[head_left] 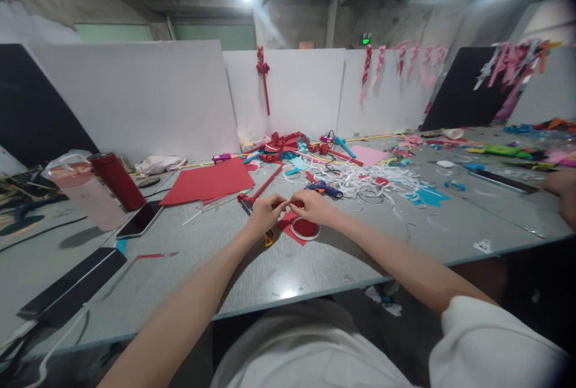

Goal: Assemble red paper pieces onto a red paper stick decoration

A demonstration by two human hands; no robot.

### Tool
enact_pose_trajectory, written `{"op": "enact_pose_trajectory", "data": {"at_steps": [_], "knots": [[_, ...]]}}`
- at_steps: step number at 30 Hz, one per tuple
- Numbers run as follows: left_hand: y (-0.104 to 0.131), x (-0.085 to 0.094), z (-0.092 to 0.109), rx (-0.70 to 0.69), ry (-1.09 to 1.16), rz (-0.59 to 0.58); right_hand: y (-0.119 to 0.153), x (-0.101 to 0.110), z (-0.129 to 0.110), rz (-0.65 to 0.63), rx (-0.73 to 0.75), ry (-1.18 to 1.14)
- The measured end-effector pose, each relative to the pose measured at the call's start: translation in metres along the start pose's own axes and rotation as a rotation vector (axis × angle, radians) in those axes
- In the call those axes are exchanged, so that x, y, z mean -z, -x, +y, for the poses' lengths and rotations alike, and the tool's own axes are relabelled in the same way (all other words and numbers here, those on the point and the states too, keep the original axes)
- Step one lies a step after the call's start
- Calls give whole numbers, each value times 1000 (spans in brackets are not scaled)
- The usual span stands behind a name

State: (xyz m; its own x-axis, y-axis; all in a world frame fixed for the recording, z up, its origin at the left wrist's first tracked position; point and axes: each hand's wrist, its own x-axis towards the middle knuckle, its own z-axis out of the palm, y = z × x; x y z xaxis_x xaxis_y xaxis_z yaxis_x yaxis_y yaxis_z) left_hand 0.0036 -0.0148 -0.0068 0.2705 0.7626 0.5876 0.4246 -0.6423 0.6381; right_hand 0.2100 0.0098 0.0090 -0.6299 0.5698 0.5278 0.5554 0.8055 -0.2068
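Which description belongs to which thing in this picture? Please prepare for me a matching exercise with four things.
1. red tumbler
2. white ring
3. yellow-handled scissors
4. smartphone

A. lying flat, dark screen up
B. over red paper, near the right hand
C. standing beside the pink bottle
D. partly hidden by the left hand

Pairs: 1-C, 2-B, 3-D, 4-A

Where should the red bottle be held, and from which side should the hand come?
Probably best around the middle of the red bottle, with the left hand coming from its right as seen here: the body is a plain standing cylinder, the pink bottle crowds its left, and the phone lies in front.
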Motion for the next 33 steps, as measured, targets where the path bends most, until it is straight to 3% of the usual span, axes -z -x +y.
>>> {"op": "enact_pose_trajectory", "data": {"at_steps": [33], "knots": [[0, 0, -2, 9, -36, -18, 1, -1, 0, -28, -11, -2]]}}
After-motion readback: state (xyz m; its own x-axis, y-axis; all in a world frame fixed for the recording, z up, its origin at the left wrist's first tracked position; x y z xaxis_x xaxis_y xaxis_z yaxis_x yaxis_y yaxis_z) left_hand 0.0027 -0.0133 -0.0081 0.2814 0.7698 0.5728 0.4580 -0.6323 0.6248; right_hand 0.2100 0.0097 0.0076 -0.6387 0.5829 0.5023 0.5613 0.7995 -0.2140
